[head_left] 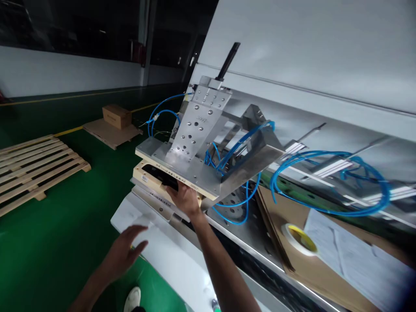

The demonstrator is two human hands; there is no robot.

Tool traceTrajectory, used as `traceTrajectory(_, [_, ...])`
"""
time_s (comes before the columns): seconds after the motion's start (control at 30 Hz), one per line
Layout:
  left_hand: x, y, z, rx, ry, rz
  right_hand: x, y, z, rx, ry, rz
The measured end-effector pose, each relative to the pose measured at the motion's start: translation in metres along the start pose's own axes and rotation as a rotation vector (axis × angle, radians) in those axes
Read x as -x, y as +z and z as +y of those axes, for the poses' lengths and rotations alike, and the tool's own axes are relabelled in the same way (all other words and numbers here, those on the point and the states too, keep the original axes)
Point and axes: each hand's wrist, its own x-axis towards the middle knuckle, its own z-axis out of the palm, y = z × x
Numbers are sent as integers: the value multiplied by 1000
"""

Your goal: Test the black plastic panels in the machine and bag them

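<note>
A metal fixture (198,125) marked 3097 stands on the machine, with a cream-edged upper plate (175,171) above a cream lower block (147,177). My right hand (186,200) reaches into the gap between the two. Its thumb lies near a dark part or recess (159,174) in the block. The other fingers are hidden under the upper plate, so I cannot tell whether they grip anything. Lower left, in front of the machine's white ledge (169,255), my left hand (125,251) hangs in the air. It holds nothing, its thumb and fingers apart.
Blue air hoses (328,212) loop around the fixture and to the right. A tape roll (300,239) and paper sheets (351,255) lie on cardboard at the right. A wooden pallet (39,169) and a cardboard box (117,116) are on the green floor at left.
</note>
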Motion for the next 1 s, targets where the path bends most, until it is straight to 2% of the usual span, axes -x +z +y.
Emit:
traceTrajectory(0.1, [-79,-20,3,-176,152,205,31,-6,-5,115,73,39])
traceTrajectory(0.17, [-128,-26,0,-334,200,265,51,-9,-6,180,81,56])
traceTrajectory(0.23, [-163,-26,-7,-456,219,257,62,-10,-7,188,57,47])
traceTrajectory(0.3, [-182,-27,-16,-531,232,225,64,-10,-8,161,62,30])
traceTrajectory(0.4, [-184,-33,-25,-551,285,184,65,-12,-15,101,106,7])
traceTrajectory(0.47, [-172,-40,-27,-512,318,208,78,-18,-26,61,129,29])
traceTrajectory(0.53, [-146,-40,-23,-444,308,296,109,-28,-39,11,101,77])
traceTrajectory(0.63, [-81,-22,-11,-307,253,459,178,-49,-53,-84,-35,99])
traceTrajectory(0.67, [-53,-11,-6,-265,235,454,204,-57,-52,-99,-53,90])
traceTrajectory(0.7, [-25,2,1,-224,236,402,230,-67,-47,-89,-37,81])
traceTrajectory(0.77, [29,29,16,-146,286,220,277,-86,-24,17,114,91])
traceTrajectory(0.83, [69,55,33,-101,324,107,314,-104,13,186,306,116])
traceTrajectory(0.9, [92,76,51,-72,319,37,340,-119,53,322,415,72])
traceTrajectory(1.0, [99,94,77,-45,295,-30,365,-136,96,368,449,-37])
